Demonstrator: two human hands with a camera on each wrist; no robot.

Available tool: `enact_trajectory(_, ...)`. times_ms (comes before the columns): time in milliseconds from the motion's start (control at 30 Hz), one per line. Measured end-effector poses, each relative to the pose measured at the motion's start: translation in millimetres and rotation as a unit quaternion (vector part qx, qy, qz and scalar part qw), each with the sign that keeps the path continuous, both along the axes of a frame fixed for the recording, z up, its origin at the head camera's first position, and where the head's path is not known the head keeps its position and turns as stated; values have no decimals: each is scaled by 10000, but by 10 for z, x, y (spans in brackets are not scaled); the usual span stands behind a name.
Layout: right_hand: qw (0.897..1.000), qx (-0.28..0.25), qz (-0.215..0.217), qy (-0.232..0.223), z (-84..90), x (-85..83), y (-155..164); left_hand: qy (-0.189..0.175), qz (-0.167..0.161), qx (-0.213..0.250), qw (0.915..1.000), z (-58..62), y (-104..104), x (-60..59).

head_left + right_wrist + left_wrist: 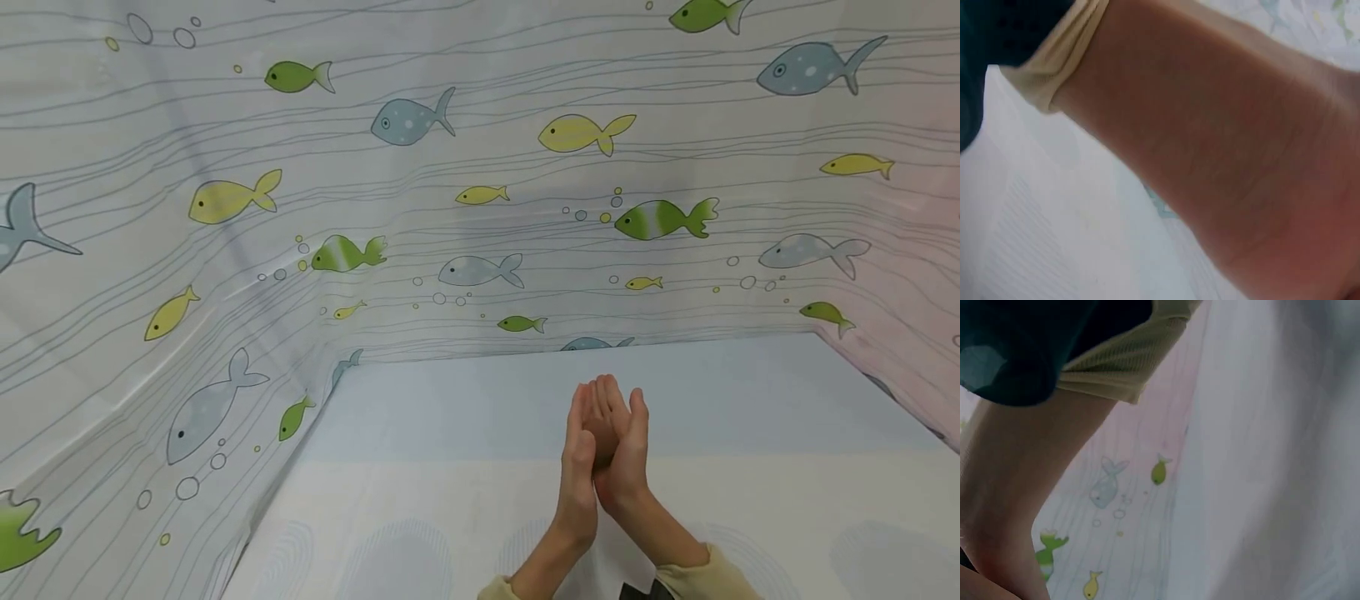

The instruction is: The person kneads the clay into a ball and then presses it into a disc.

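Observation:
My left hand (579, 467) and right hand (627, 467) meet above the table, upright and cupped together. Their lower palms touch, while a hollow shows between them higher up. The fingers are mostly straight and gently bent, pointing away from me. I see no object in the hollow, though its bottom is in shadow. In the left wrist view a bare forearm (1029, 462) comes out of a beige sleeve (1122, 369). A bare forearm and wrist (1222, 125) fill most of the right wrist view; a beige cuff (1054, 75) is at its upper left.
The pale table surface (420, 417) has faint oval patterns nearer me. A white curtain (480, 225) printed with fish and wavy lines surrounds its far and left sides, with a pinkish part (915, 333) on the right. A dark item (647, 591) shows at the bottom edge.

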State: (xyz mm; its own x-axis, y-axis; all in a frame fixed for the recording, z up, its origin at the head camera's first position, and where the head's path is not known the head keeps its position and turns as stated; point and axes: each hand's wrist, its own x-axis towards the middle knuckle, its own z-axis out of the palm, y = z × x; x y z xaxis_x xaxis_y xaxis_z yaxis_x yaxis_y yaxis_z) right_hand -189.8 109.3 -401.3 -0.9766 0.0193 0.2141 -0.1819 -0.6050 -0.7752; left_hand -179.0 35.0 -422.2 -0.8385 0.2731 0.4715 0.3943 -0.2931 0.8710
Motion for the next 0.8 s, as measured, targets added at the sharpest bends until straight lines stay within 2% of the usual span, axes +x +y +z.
enact_trajectory(133,9999,-94,-13,69,-12,-26,21,-175,-142,120,9997,6,8,24)
enact_trajectory(333,9997,-195,-80,99,-11,-38,-10,-403,-497,578,9963,60,-5,11)
enact_trajectory(467,9993,-187,-6,318,-31,-24,-65,-375,-481,872,9943,117,-20,12)
enact_trajectory(633,9979,303,-213,535,-87,3,-141,-434,-127,862,9953,136,-30,4)
enact_trajectory(800,9899,1078,-287,877,-158,58,-202,-572,589,565,9950,126,-61,-34)
